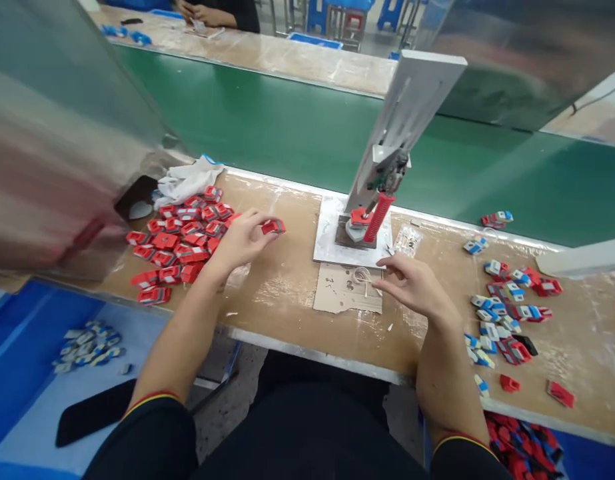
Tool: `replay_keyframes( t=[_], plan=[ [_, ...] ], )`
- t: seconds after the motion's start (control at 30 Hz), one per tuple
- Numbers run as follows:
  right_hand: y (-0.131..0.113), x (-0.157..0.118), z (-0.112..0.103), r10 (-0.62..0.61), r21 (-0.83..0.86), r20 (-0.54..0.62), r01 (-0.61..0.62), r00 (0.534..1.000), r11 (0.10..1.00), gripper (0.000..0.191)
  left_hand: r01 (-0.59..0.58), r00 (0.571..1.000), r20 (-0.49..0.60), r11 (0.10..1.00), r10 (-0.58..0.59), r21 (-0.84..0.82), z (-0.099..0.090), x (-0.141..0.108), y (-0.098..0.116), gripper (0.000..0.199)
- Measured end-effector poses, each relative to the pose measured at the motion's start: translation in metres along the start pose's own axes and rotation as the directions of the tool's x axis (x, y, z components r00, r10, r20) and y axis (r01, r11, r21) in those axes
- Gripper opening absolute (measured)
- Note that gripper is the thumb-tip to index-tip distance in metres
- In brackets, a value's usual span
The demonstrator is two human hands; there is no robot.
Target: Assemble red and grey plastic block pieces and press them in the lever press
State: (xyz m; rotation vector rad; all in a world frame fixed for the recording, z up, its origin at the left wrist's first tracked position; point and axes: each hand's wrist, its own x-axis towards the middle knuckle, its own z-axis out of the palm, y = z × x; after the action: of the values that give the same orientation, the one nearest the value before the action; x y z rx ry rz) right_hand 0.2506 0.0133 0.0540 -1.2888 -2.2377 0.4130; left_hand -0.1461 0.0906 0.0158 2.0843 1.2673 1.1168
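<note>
My left hand point(242, 241) is closed on a small red plastic toy car part point(273, 227), held at its fingertips just right of a heap of similar red car parts point(184, 243). My right hand point(412, 283) hovers over the front right of the press base, thumb and index finger apart. A small grey pointed thing point(390, 250) shows by its index finger; whether they touch is unclear. Near the thumb, a clear round dish point(361, 275) with a thin stick rests on torn cardboard point(332, 293). Behind, a hand press point(380, 207) with a red handle has a red part point(361, 217) under it.
Red, blue and white toy cars point(497, 310) lie on the table's right. White gloves point(187, 180) lie behind the red heap. A metal sheet point(47, 133) stands at left, above a blue bin point(17, 360) with grey parts. Beyond the green belt point(267, 107), another person's hands show.
</note>
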Motion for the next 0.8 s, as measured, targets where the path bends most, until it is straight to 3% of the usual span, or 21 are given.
replay_keyframes(
  t=[0.07, 0.17, 0.27, 0.37, 0.57, 0.7, 0.8],
  plan=[
    [0.002, -0.003, 0.003, -0.013, -0.017, 0.112, 0.015, 0.994, 1.0, 0.029, -0.005, 0.999, -0.05, 0.978, -0.006, -0.209, 0.019, 0.002, 0.026, 0.028],
    [0.004, -0.006, 0.007, -0.03, -0.017, 0.194, 0.034, 0.981, 0.999, 0.009, -0.006, 0.999, -0.038, 0.921, -0.01, -0.39, 0.052, 0.003, 0.058, 0.029],
    [0.007, -0.007, 0.015, -0.072, 0.003, 0.15, 0.072, 0.986, 0.997, 0.014, 0.018, 1.0, -0.01, 0.865, -0.027, -0.502, 0.083, 0.001, 0.07, 0.035],
    [0.008, -0.003, 0.029, -0.09, 0.007, 0.043, 0.09, 0.995, 0.996, 0.016, 0.095, 0.995, 0.031, 0.81, -0.095, -0.579, 0.103, -0.008, 0.068, 0.043],
    [0.005, 0.002, 0.052, -0.032, 0.114, -0.056, 0.038, 0.998, 0.993, 0.015, 0.154, 0.988, 0.067, 0.79, -0.142, -0.593, 0.116, -0.025, 0.067, 0.041],
    [0.002, 0.0, 0.038, -0.024, 0.188, -0.049, 0.033, 0.998, 0.982, 0.01, 0.091, 0.996, 0.067, 0.8, -0.064, -0.594, 0.119, -0.029, 0.073, 0.036],
    [-0.005, -0.003, 0.02, 0.01, 0.244, -0.228, 0.048, 0.974, 0.968, 0.01, 0.02, 1.0, 0.029, 0.84, -0.005, -0.542, 0.12, -0.03, 0.079, 0.032]
  ],
)
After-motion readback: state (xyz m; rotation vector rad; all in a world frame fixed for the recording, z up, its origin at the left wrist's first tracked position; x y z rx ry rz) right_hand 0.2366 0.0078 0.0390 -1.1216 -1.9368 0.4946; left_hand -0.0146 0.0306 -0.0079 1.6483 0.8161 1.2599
